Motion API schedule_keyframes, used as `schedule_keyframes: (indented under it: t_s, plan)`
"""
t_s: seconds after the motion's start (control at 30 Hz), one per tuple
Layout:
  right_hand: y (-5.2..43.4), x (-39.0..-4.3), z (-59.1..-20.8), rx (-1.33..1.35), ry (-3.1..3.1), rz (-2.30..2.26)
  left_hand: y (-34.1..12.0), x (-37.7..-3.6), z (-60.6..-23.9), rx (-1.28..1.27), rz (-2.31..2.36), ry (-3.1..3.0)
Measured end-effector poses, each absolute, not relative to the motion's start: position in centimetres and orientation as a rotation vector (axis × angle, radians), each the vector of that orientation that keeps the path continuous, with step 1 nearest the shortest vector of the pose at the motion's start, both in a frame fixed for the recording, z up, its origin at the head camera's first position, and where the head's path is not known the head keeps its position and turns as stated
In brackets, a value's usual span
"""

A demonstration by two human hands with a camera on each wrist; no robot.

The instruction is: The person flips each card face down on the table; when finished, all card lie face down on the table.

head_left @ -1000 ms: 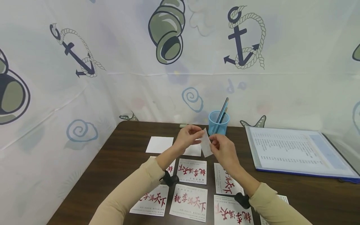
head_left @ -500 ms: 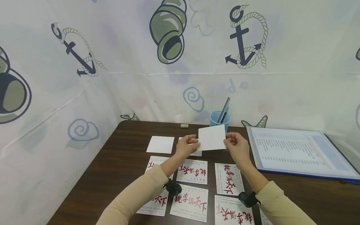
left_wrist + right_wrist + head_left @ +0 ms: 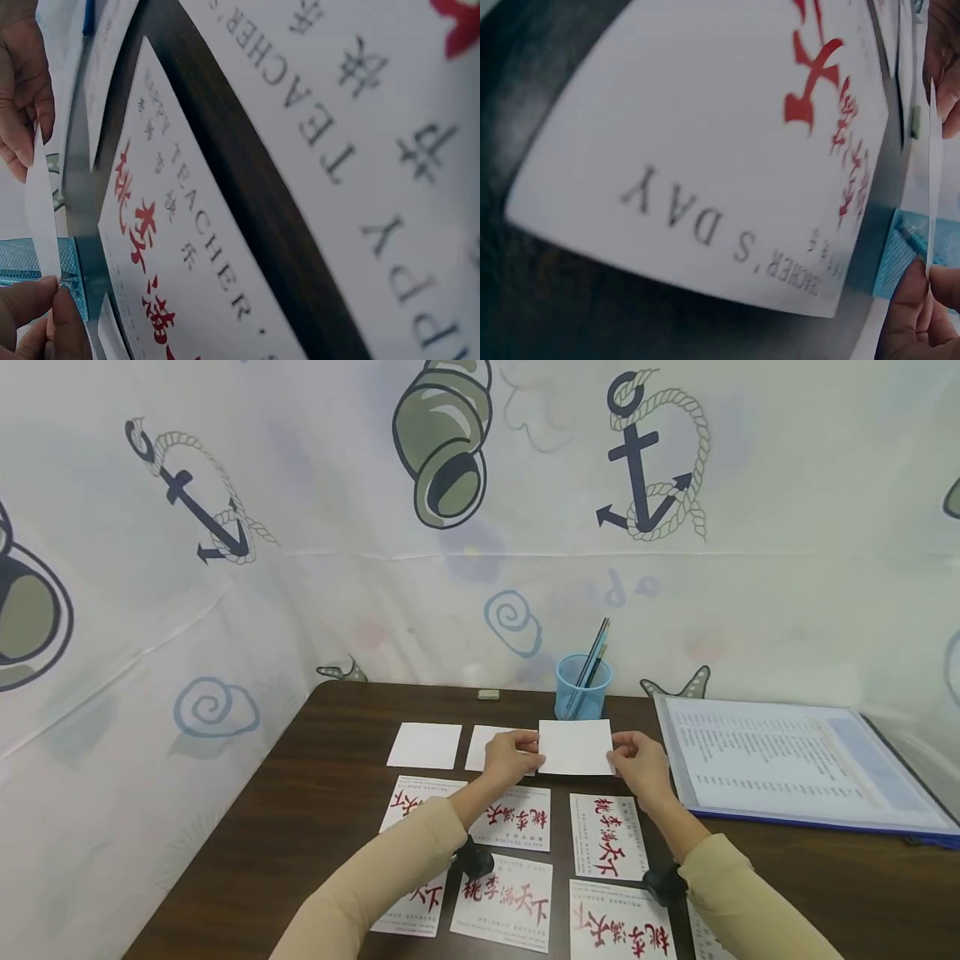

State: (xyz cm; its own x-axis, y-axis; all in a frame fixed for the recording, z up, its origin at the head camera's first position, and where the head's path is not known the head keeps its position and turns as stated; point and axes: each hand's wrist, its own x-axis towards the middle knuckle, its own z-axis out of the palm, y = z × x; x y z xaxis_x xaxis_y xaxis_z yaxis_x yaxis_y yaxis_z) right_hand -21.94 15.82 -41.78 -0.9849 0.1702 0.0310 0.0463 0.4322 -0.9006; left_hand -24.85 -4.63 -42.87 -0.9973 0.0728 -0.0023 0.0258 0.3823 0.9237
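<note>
A blank white card point(image 3: 575, 747) is held flat and low over the brown table point(image 3: 322, 777), blank side up. My left hand point(image 3: 513, 756) pinches its left edge and my right hand point(image 3: 636, 760) pinches its right edge. In the left wrist view the card point(image 3: 41, 210) shows edge-on between my left hand's fingers point(image 3: 34, 315) and those of my right hand point(image 3: 26, 90). The right wrist view shows the card's thin edge point(image 3: 932, 180) too. Two more blank cards point(image 3: 425, 745) lie to its left.
Several cards printed with red characters point(image 3: 607, 835) lie in rows nearer me, under my forearms. A blue cup with pencils point(image 3: 582, 687) stands behind the held card. An open blue folder point(image 3: 787, 764) lies at the right, and a small eraser point(image 3: 488, 695) by the curtain.
The card was turned from edge-on to flat, blank face up, then lowered toward the table beside the other blank cards. Both hands kept hold of it.
</note>
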Motion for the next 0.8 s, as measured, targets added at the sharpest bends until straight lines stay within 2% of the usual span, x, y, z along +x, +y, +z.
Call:
schedule_keyframes:
  t_s: [0.43, 0.8]
  plan:
    - [16.9, -22.9, -43.5, -0.256, -2.707, 1.439, -3.4, -25.2, -43.2, 0.279, 1.307, 2.837]
    - [17.0, -22.9, -43.2, -0.254, -2.794, 1.261, -2.9, -25.8, -43.0, 0.313, 1.125, 2.872]
